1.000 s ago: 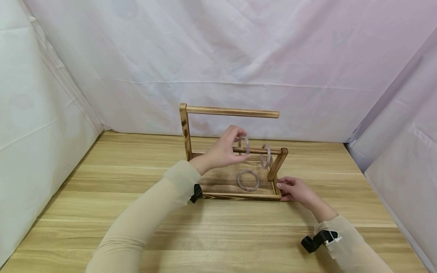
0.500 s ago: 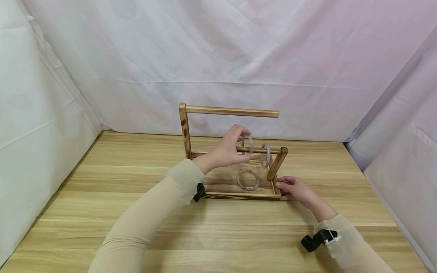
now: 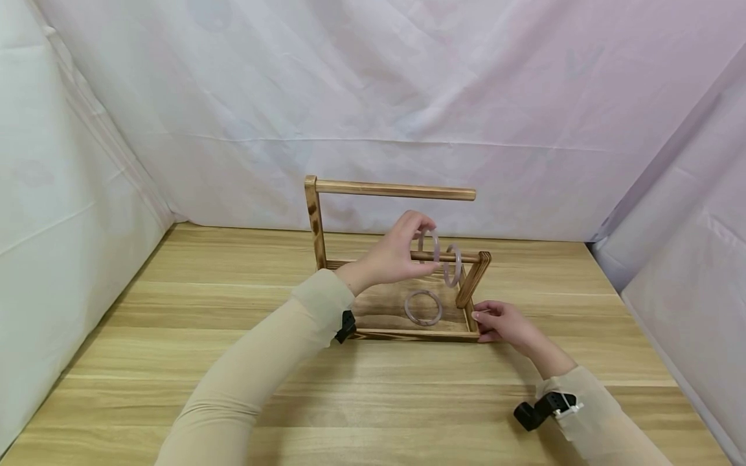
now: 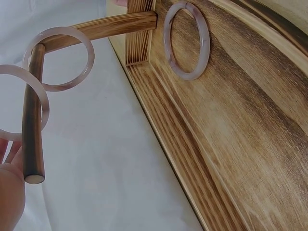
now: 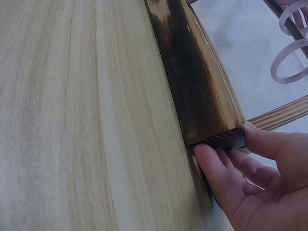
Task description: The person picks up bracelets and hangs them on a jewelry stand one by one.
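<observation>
My left hand (image 3: 396, 254) pinches a pale pinkish bangle (image 3: 436, 246) between thumb and fingers. That bangle encircles the lower bar (image 4: 32, 125) of a wooden jewellery stand (image 3: 396, 189), a little in from the bar's free end, as the left wrist view shows. A second bangle (image 3: 458, 266) hangs on the same bar, nearer the post (image 3: 473, 281). In the stand's tray base a third bangle (image 4: 205, 43) lies flat. My right hand (image 3: 508, 323) grips the tray's right end, thumb on top and fingers against the side (image 5: 192, 72).
The stand's upper bar juts right from a tall left post (image 3: 316, 223), its right end free. The wood-grain table (image 3: 408, 401) lies under everything. Pale cloth (image 3: 373, 97) hangs behind and at both sides. A black wrist camera (image 3: 544, 409) is strapped on the right sleeve.
My left hand has slid the held bangle rightward along the lower bar, closer to the hanging bangle. My right hand keeps its hold on the tray end.
</observation>
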{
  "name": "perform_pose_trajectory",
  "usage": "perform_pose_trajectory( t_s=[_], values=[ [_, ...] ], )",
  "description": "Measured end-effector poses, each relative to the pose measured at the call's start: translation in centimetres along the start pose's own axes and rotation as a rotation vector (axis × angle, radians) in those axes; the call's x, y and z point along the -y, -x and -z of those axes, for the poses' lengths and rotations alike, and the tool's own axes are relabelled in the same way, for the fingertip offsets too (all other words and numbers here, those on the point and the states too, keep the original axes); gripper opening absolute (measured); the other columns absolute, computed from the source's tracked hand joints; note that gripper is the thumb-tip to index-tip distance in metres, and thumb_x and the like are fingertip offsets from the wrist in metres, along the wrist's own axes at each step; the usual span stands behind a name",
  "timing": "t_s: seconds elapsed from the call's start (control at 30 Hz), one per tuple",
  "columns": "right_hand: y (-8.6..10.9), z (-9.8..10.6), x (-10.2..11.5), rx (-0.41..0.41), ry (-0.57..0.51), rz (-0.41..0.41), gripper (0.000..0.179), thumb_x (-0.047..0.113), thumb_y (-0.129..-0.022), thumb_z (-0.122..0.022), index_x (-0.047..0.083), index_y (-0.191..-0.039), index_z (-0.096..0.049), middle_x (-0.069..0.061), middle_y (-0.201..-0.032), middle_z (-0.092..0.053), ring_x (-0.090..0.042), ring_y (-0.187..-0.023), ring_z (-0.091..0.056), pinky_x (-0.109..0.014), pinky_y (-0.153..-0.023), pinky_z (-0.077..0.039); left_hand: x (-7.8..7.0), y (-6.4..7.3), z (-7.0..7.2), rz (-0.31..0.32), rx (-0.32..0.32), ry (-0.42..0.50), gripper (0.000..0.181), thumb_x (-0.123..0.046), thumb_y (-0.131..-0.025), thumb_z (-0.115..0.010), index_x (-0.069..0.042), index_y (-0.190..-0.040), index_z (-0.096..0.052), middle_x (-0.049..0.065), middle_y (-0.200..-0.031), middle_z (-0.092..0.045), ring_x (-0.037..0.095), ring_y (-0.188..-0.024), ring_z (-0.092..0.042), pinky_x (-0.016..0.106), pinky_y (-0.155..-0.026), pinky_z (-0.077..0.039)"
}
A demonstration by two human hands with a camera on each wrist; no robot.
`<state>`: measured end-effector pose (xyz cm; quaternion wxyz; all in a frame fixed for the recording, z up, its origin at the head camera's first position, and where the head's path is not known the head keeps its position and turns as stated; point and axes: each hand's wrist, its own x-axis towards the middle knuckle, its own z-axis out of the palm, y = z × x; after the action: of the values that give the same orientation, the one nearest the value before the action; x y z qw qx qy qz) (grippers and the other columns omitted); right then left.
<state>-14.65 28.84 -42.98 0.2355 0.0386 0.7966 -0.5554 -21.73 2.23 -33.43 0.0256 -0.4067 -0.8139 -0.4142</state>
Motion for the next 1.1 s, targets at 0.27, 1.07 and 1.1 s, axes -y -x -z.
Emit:
perform_pose_trajectory(
  t_s=[0.27,1.07,1.1],
  values=[
    [0.02,-0.05,0.04,-0.004,0.000,-0.009,0.045,0.013,-0.097,-0.047,-0.017,-0.129,-0.036,-0.006,-0.092,-0.058,-0.010,-0.078,-0.058,-0.028,-0.069,-0.057,-0.05,-0.29,-0.10,0.003,0.031,-0.011,0.055,-0.023,-0.082,-0.071,-0.005,-0.124,-0.042,0.008,-0.125,-0.042,0.021,-0.116,-0.046,0.027,-0.103,-0.041],
    [0.00,-0.04,-0.05,-0.004,-0.004,-0.005,0.044,0.013,-0.097,-0.046,-0.016,-0.128,-0.036,-0.005,-0.091,-0.058,-0.010,-0.077,-0.058,-0.027,-0.069,-0.057,-0.63,-0.62,-0.31,0.042,0.109,-0.154,0.058,-0.030,-0.080,-0.073,-0.007,-0.125,-0.045,0.005,-0.125,-0.049,0.020,-0.115,-0.051,0.028,-0.101,-0.043],
    [0.00,-0.03,-0.05,-0.003,-0.005,-0.005,0.044,0.013,-0.097,-0.046,-0.016,-0.128,-0.036,-0.005,-0.091,-0.058,-0.010,-0.077,-0.059,-0.027,-0.069,-0.057,-0.66,-0.63,-0.32,0.042,0.117,-0.164,0.058,-0.031,-0.080,-0.073,-0.007,-0.124,-0.046,0.005,-0.124,-0.049,0.020,-0.114,-0.052,0.028,-0.100,-0.044]
  ],
)
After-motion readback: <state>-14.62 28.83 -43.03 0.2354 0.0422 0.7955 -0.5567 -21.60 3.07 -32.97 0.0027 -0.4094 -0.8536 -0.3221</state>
